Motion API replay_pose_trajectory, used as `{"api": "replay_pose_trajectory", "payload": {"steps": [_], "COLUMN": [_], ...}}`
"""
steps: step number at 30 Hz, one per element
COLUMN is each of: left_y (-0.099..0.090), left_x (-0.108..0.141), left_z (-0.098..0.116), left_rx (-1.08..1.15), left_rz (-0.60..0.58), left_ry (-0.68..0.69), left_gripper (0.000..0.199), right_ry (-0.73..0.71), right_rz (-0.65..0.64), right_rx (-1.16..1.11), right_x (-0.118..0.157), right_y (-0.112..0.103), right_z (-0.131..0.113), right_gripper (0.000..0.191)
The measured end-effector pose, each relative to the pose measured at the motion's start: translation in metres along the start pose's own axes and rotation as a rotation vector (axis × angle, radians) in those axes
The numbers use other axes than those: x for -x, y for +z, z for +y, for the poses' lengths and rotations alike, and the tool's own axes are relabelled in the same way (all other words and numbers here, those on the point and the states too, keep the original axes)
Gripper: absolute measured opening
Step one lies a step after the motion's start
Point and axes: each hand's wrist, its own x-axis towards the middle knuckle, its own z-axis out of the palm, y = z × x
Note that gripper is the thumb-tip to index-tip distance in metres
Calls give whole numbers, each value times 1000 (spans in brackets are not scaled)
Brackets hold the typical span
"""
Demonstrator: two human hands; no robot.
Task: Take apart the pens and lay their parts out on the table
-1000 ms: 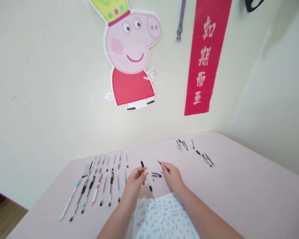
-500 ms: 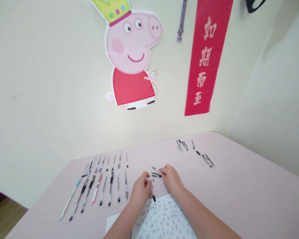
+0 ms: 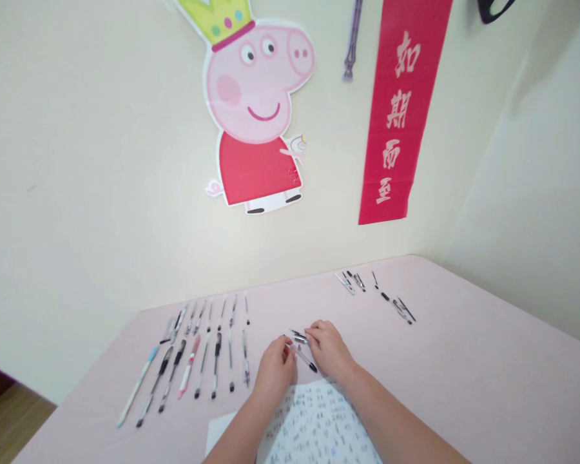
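My left hand point(image 3: 276, 362) is closed, its thumb and fingertips pinching the upper end of a clear pen barrel point(image 3: 303, 356). The barrel's black tip slants down to the right, just above the written sheet. Close beside it, my right hand point(image 3: 329, 348) has its fingers pressed together on a thin pen refill point(image 3: 296, 332), whose right end is hidden by the fingertips. Between the hands lies a black and silver pen part point(image 3: 300, 338), partly covered by the right fingers. A tiny dark piece point(image 3: 298, 347) sits by the barrel.
Two rows of pens, including a pink pen point(image 3: 189, 366) and a blue-and-cream pen point(image 3: 138, 386), lie at the left. Pen parts point(image 3: 399, 309) are grouped at the back right. A handwritten sheet point(image 3: 319, 422) lies under my forearms on the pink tabletop point(image 3: 488, 386).
The barrel in my left hand has swung, its black tip moving right and up. My right hand has shifted slightly left, and the refill now lies close against the black and silver part.
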Motion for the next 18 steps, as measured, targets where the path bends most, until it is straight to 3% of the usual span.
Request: {"api": "replay_pose_trajectory", "payload": {"steps": [10, 18], "left_y": [1, 4], "left_x": [7, 9], "left_z": [1, 0], "left_rx": [-17, -7], "left_rz": [72, 75], "left_ry": [12, 33], "left_gripper": [13, 15], "right_ry": [-117, -264], "right_rz": [-167, -249], "right_rx": [14, -22], "right_x": [7, 9], "right_y": [-4, 3], "right_z": [-9, -12], "right_gripper": [48, 43]}}
